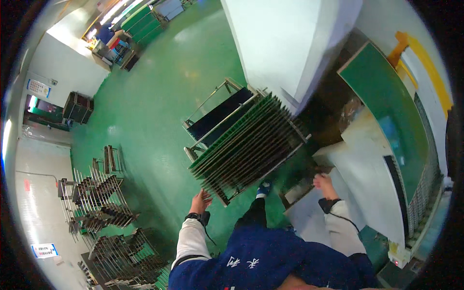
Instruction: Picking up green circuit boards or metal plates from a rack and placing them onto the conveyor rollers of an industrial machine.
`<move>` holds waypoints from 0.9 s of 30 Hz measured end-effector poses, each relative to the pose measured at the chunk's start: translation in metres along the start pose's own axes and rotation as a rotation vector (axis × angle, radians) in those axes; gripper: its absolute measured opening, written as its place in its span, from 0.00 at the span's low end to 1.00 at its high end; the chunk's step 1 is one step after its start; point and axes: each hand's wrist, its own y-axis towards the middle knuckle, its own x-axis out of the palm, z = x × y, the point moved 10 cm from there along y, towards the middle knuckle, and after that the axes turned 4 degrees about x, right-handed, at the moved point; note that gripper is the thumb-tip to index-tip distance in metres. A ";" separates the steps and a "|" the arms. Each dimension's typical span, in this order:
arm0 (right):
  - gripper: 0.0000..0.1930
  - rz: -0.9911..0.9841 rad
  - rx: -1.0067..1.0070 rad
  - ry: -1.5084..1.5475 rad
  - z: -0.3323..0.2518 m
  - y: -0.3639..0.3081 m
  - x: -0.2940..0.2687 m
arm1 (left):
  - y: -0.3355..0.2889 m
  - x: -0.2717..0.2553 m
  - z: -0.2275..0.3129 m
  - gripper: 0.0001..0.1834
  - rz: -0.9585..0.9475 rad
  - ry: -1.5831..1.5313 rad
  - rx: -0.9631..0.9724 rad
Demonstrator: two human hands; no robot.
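In front of me stands a metal rack cart (pixel 221 126) holding a dense row of several thin dark green panels (pixel 246 145) set on edge. My left hand (pixel 200 201) is beside the cart's near left corner, its fingers apart and holding nothing. Whether its fingertips touch the frame I cannot tell. My right hand (pixel 324 184) hovers to the right of the cart, near a pale box-like surface (pixel 314 208). Its fingers are loosely bent and apart, with nothing visible in them. Both wrists carry dark bands.
To the right is a machine with a sloping green top (pixel 386 111) and pale side panels. A white pillar (pixel 275 43) rises behind the cart. Metal racks (pixel 101 198) line the left wall. A person (pixel 104 34) is far off at upper left. My shoe (pixel 263 188) is by the cart.
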 end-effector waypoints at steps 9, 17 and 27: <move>0.13 0.132 -0.216 -0.024 -0.147 0.142 0.024 | 0.015 0.036 0.012 0.55 -0.051 -0.072 -0.018; 0.17 -0.212 -0.183 0.111 -0.169 0.170 0.061 | 0.043 0.049 0.017 0.55 -0.103 0.001 -0.142; 0.18 -0.322 -0.392 -0.176 -0.165 0.207 0.037 | 0.038 0.067 0.049 0.34 -0.002 -0.108 -0.068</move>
